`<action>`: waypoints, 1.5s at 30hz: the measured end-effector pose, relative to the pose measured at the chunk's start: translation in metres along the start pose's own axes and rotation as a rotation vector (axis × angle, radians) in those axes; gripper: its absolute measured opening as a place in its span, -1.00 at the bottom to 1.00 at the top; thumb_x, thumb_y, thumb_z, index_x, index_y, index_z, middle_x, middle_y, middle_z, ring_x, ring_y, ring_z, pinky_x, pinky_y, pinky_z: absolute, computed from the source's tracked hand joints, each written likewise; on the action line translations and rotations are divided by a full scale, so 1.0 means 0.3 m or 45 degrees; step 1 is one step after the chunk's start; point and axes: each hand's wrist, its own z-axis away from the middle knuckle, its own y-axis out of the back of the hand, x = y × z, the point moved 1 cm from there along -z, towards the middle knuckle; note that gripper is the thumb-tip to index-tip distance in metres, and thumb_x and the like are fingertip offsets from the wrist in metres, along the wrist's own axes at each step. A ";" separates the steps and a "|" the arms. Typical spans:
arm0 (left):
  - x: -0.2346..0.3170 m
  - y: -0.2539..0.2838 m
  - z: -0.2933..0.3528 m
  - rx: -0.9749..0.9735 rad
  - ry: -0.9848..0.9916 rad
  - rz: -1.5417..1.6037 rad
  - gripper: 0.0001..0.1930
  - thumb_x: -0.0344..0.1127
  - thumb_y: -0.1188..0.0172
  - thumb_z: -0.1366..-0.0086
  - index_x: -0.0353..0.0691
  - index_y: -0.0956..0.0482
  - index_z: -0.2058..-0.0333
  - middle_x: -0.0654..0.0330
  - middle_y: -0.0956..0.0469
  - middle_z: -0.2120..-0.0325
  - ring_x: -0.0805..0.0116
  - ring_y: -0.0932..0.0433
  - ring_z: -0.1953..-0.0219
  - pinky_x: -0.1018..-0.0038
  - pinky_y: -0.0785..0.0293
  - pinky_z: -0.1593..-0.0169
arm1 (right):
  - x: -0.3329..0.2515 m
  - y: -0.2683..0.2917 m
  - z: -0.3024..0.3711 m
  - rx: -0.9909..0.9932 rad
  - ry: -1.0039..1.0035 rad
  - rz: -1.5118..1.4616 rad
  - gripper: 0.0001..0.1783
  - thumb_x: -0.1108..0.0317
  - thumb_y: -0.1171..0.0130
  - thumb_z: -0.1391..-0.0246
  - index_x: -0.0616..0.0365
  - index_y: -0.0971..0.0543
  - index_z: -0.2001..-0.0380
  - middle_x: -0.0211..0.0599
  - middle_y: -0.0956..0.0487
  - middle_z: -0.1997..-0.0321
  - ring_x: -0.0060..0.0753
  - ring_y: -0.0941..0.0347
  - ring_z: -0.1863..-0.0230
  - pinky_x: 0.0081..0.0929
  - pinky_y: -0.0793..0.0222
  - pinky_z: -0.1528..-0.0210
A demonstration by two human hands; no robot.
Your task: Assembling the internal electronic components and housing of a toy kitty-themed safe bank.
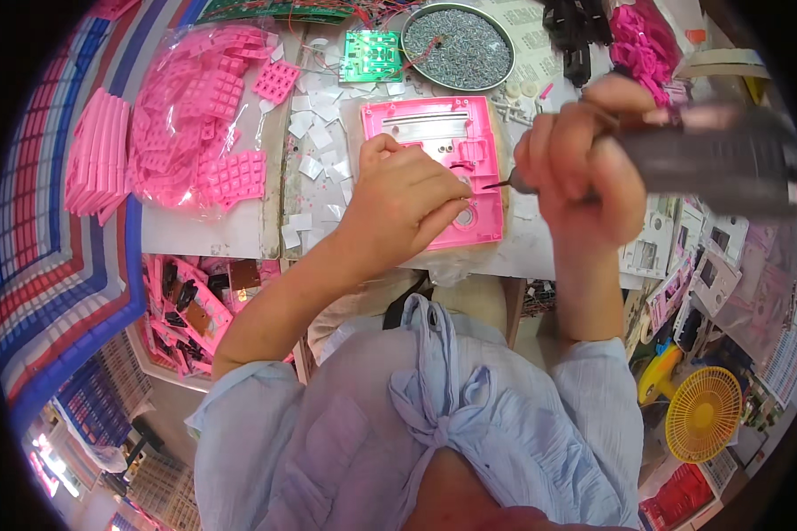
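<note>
Pink casing: lay on the white table point(208, 237) in front of the person, its open inner side up, a long pale strip set across its far part point(485, 146).
Left hand: rested over the casing's left and middle part point(403, 199), fingers bent, thumb and forefinger close together near the bit; whether they pinched anything could not be told.
Right hand: was wrapped firmly around the driver, above the casing's right side point(584, 168).
Driver: dark, blurred, held roughly level, its thin bit pointing left over the casing; contact could not be made out point(708, 159).
Just beyond the casing: a green circuit board point(372, 57) with wires, and a round metal bowl point(459, 89) full of small screws point(459, 49).
Left of the casing: scattered white squares point(310, 166), then a clear bag of pink keypads point(181, 115) and stacked pink panels point(100, 155).
Far right: black parts point(578, 35) beside bagged pink pieces point(642, 49).
Lower right: a yellow fan point(704, 414).
</note>
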 end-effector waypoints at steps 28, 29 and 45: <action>0.004 0.000 -0.002 -0.271 -0.272 -0.554 -0.79 -0.07 -0.36 -0.09 -0.02 -0.69 0.38 0.39 -0.55 0.33 0.39 -0.50 0.09 0.03 -0.20 -0.22 | 0.174 0.071 0.125 -0.092 -0.029 0.743 -0.75 0.43 -0.23 -0.16 0.16 -0.32 0.29 -0.26 -0.41 0.58 -0.51 -0.31 0.60 -0.50 -0.26 0.55; -0.001 -0.002 0.000 -0.300 -0.277 -0.569 -0.80 -0.09 -0.36 -0.11 -0.02 -0.71 0.34 0.38 -0.57 0.30 0.38 -0.51 0.07 0.02 -0.19 -0.23 | 0.178 0.070 0.126 -0.104 -0.036 0.764 -0.75 0.42 -0.24 -0.16 0.16 -0.32 0.29 -0.26 -0.42 0.58 -0.52 -0.32 0.60 -0.50 -0.26 0.55; -0.295 0.440 -0.144 -0.078 0.782 -0.891 -0.68 -0.04 -0.28 -0.22 -0.19 -0.70 0.27 0.09 -0.68 0.24 0.11 -0.65 0.21 0.24 -0.52 0.13 | -0.061 0.131 -0.049 0.132 -0.015 0.375 -0.60 0.41 -0.15 -0.20 0.40 -0.39 -0.03 -0.38 -0.34 0.63 -0.56 -0.20 0.67 -0.52 -0.16 0.60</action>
